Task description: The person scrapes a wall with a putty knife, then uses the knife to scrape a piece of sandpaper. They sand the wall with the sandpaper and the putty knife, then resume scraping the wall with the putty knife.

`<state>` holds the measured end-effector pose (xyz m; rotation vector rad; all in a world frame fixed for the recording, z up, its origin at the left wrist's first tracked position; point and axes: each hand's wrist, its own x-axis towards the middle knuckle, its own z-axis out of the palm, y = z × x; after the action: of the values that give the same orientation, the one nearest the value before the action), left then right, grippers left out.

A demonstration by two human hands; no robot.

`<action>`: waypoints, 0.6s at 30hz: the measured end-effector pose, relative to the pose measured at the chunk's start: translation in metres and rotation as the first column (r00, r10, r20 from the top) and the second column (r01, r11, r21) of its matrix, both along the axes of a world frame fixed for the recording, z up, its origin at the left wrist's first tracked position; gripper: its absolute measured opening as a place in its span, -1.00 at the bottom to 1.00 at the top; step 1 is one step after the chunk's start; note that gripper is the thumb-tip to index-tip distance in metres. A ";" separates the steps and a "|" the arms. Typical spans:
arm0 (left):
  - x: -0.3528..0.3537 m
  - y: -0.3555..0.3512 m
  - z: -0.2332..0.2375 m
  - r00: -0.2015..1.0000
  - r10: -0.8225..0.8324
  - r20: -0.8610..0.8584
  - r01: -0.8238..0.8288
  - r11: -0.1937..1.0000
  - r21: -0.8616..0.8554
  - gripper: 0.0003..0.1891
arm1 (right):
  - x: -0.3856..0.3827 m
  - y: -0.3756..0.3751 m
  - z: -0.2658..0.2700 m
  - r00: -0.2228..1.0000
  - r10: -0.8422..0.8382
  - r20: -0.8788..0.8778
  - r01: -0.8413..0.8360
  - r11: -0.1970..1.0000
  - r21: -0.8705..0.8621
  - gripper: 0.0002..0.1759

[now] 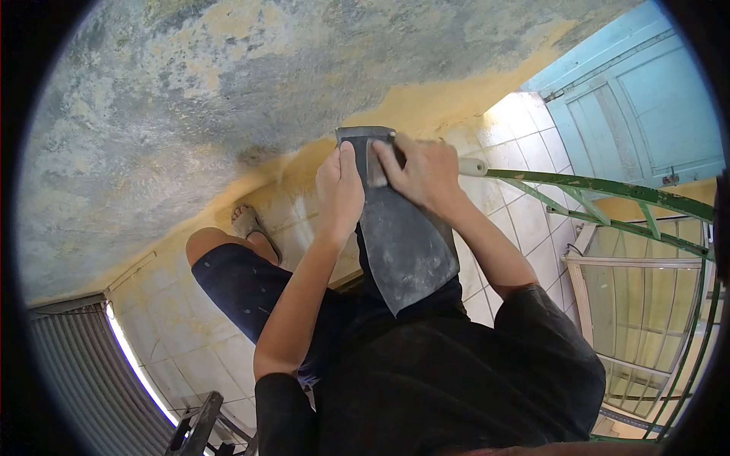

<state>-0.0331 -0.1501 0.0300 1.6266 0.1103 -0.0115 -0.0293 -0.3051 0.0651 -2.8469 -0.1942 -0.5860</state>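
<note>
A long dark grey sheet (407, 247), dusty near its lower end, lies over my lap and reaches up to a block-like end between my hands. My left hand (340, 190) is closed on the left edge of the sheet, thumb on top. On the right, my right hand (426, 171) grips the upper right part, its thumb over a small greyish flat piece (376, 163) that is blurred. What my right fingers hold behind the sheet is hidden.
A patchy grey and yellow wall (190, 99) rises ahead. Green metal ladder rails (608, 186) stand to the right, near a blue door (639, 114) and a barred frame (646, 304). A dark metal object (201, 425) is at lower left, beside a ribbed shutter (99, 380).
</note>
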 end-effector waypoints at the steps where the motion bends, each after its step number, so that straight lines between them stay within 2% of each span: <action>1: 0.001 0.000 -0.004 1.000 0.005 0.030 -0.004 1.000 -0.028 -0.49 | -0.010 0.004 0.003 0.997 0.047 -0.066 -0.048 0.999 -0.016 -0.42; 3: 0.001 0.000 -0.007 0.999 0.009 0.043 -0.007 0.999 -0.033 -0.49 | -0.008 0.004 0.003 0.987 0.094 -0.133 -0.099 0.995 -0.031 -0.42; 5: -0.002 0.000 -0.007 0.999 0.005 0.047 -0.003 0.999 -0.038 -0.49 | 0.008 -0.003 -0.001 0.999 0.026 0.031 -0.026 1.000 -0.010 -0.45; 8: 0.001 0.002 -0.002 1.000 -0.018 -0.024 0.019 0.998 0.061 -0.50 | 0.008 -0.002 0.002 0.997 0.058 0.041 -0.058 0.998 -0.003 -0.46; 10: 0.002 -0.002 -0.012 0.997 0.049 0.068 -0.043 0.996 -0.077 -0.50 | -0.012 0.004 0.004 0.992 0.129 -0.001 -0.129 0.991 -0.044 -0.45; 11: 0.003 -0.002 -0.011 0.996 0.048 0.070 -0.042 0.996 -0.079 -0.50 | -0.019 0.006 0.004 0.980 0.191 -0.050 -0.195 0.977 -0.085 -0.45; 13: 0.000 -0.002 -0.011 0.997 0.037 0.066 -0.032 0.996 -0.082 -0.50 | -0.006 0.000 0.005 0.984 0.170 -0.053 -0.174 0.983 -0.067 -0.46; 15: -0.003 0.000 -0.002 0.999 0.022 0.031 -0.021 0.999 -0.034 -0.50 | 0.014 -0.005 -0.001 0.998 0.028 0.047 -0.028 1.000 -0.005 -0.51; 17: 0.000 0.003 0.000 1.000 0.005 0.017 -0.006 1.000 0.026 -0.50 | 0.007 -0.002 -0.005 0.991 0.070 0.117 -0.072 0.997 0.012 -0.51; 18: 0.002 0.003 -0.005 1.000 0.011 0.012 -0.011 1.000 -0.011 -0.50 | -0.008 0.003 -0.001 0.989 0.138 0.043 -0.137 0.990 -0.027 -0.49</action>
<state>-0.0315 -0.1468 0.0245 1.6148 0.1097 0.0064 -0.0374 -0.3020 0.0636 -2.8163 -0.4047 -0.6221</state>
